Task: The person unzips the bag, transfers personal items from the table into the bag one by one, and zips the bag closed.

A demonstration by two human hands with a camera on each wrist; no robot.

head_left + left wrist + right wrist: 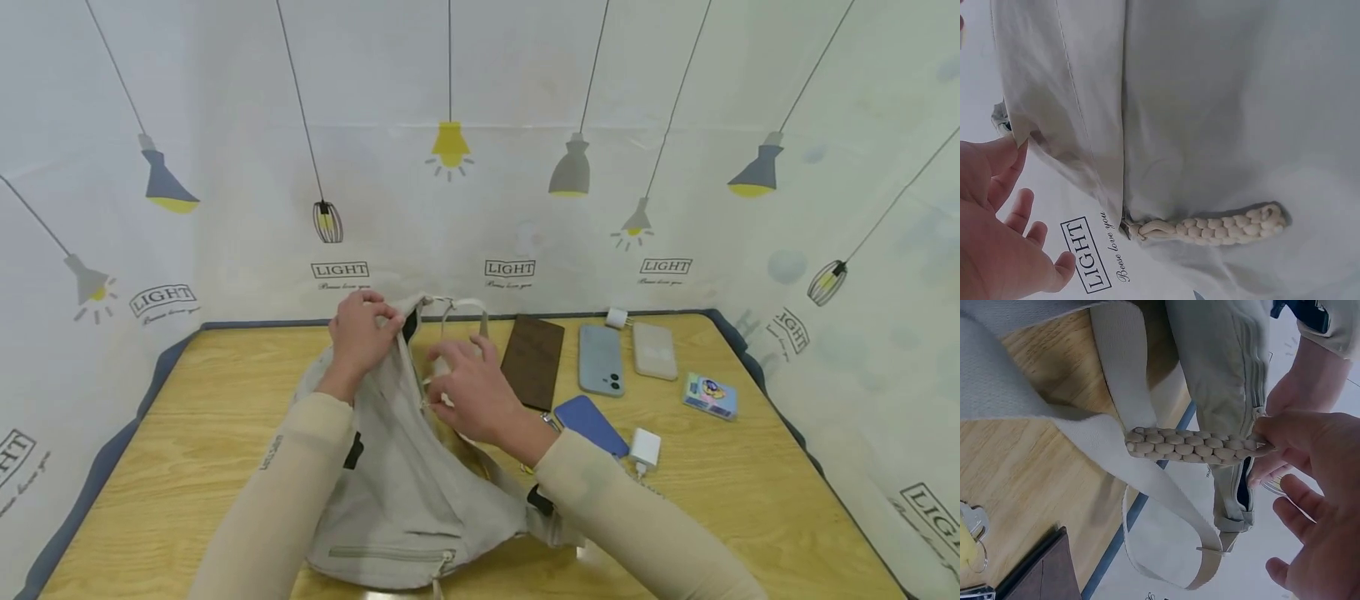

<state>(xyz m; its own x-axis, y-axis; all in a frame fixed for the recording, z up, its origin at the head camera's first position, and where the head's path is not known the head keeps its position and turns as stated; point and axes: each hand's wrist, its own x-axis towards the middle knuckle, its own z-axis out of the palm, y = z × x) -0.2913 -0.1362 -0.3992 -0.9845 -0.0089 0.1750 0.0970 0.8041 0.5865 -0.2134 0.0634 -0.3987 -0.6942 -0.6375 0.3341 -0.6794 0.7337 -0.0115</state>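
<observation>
A light grey backpack point(397, 492) stands on the table, leaning to one side. My left hand point(363, 333) pinches the fabric at its top edge between thumb and forefinger, other fingers loosely spread. With thumb and forefinger, my right hand point(480, 392) grips a braided zipper pull point(1191, 445) at its zipper end. Beyond that pull, a short dark opening point(1245, 484) shows along the zipper at the bag's top. A second braided pull point(1229, 226) hangs on the side facing the left wrist camera. The pale shoulder strap point(1116, 447) loops beside the right hand.
Right of the bag lie a dark brown flat case point(534, 362), a light blue phone point(600, 358), a pale power bank point(655, 350), a plug point(617, 317) and a tissue pack point(709, 396). Nearer are a blue flat item point(591, 425) and a white charger point(645, 450). A printed wall covering point(412, 208) surrounds the table.
</observation>
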